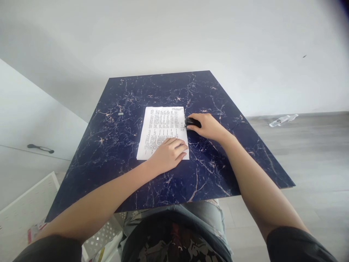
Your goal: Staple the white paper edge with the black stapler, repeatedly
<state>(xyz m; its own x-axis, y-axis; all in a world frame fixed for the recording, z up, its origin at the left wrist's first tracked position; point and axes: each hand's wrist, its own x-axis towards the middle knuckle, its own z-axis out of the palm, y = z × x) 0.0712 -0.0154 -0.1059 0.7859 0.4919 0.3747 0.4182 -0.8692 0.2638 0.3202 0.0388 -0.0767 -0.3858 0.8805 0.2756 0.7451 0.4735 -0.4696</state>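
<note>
A white printed sheet (160, 125) lies on the dark blue marbled table (131, 91), its text running sideways. My left hand (170, 153) rests on the lower right part of the sheet, fingers spread a little and pointing right. At the sheet's right edge, my right hand (203, 123) grips a small black object (193, 122), perhaps a stapler or punch, with the thumb below and the fingers above. The end of that object touches or overlaps the paper's edge; its exact contact is too small to tell.
A small light grey piece (120, 114) lies on the table's left part. White wall stands behind. A cabinet handle (40, 148) and a white perforated basket (102, 236) are at left. Clear plastic (283, 120) lies on the floor at right.
</note>
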